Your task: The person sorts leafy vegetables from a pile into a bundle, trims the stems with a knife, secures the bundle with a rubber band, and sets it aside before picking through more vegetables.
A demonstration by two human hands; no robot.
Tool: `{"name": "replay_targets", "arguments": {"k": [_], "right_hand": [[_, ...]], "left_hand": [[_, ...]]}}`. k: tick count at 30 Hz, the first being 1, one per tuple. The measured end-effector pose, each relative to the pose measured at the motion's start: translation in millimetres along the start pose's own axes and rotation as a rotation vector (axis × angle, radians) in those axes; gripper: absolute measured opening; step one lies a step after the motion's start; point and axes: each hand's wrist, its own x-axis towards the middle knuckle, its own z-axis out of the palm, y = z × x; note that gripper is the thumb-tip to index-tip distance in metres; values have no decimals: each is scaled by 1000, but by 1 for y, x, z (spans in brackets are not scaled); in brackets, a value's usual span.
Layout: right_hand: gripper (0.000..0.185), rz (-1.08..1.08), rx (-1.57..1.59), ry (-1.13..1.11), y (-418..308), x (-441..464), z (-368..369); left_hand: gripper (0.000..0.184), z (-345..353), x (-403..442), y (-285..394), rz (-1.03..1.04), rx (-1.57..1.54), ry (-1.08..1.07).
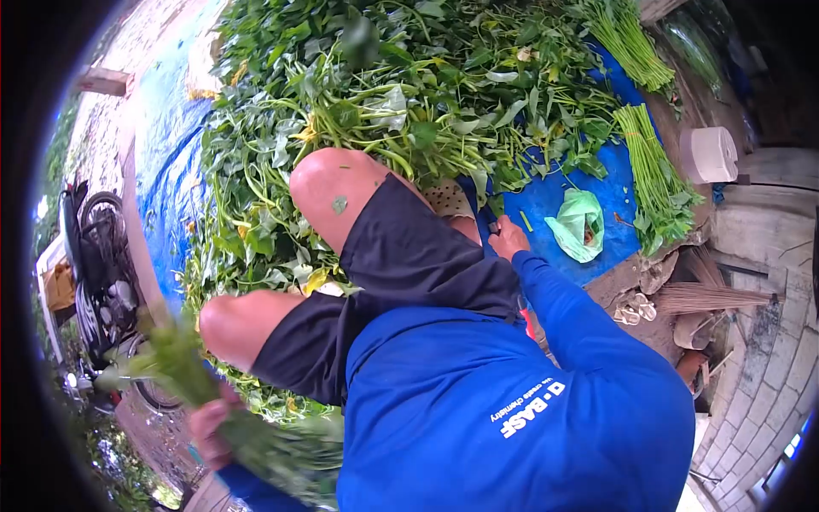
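At the lower left, my left hand (212, 425) is closed around a bunch of leafy green stems (183, 365), which is smeared by motion. My right hand (509, 239) is low over the blue tarp (539, 200), beside my knee and near a short loose piece of stem. Its fingers are curled, and a small dark thing shows at the fingertips, too unclear to name. In front of my bare knees spreads a large heap of leafy greens (358, 94) with long pale stems and a few yellow leaves.
A light green plastic bag (578, 224) lies on the tarp right of my right hand. Tied bundles of green stems (648, 166) line the tarp's right edge. Beyond are a white container (708, 155), a twig broom (717, 295) and sandals (636, 309). A motorcycle (102, 290) stands at left.
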Motion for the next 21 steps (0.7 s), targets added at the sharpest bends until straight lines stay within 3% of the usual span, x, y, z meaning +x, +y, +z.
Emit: {"name": "replay_targets", "arguments": {"k": [2,4,8,9,10,11,12,14,16,18,19,21], "right_hand": [[44,129,37,-24,-19,-10,-17],[43,76,162,15,-14,-18,-27],[37,-57,223,157,2,-42,-66],[35,-31,164,107,-16,-55,-100],[32,-67,203,152,-21,-62,-118],[27,-302,164,228,-25,-60,-135],[30,24,528,33,-56,-68,-161],[36,56,769,-54,-123,-76,-205],[39,-201,774,-94,-191,-85,-237],[45,-313,773,-213,-253,-91,-258],[49,-413,686,-297,-275,-89,-264],[48,-614,640,-337,-339,-109,-261]], "left_hand": [[68,55,18,-31,-206,-74,-144],[71,100,23,-36,-145,-201,-166],[72,87,50,-52,-159,-272,-210],[72,81,56,-50,-183,-272,-238],[68,83,58,-42,-170,-257,-276],[64,86,59,-33,-155,-242,-295],[54,84,60,-42,-240,-330,-199],[45,78,68,-43,-346,-287,-244],[43,75,75,-45,-274,-322,-316],[43,71,73,-44,-226,-309,-356],[59,73,73,-43,-197,-310,-347],[55,66,73,-43,-191,-256,-340]]}}
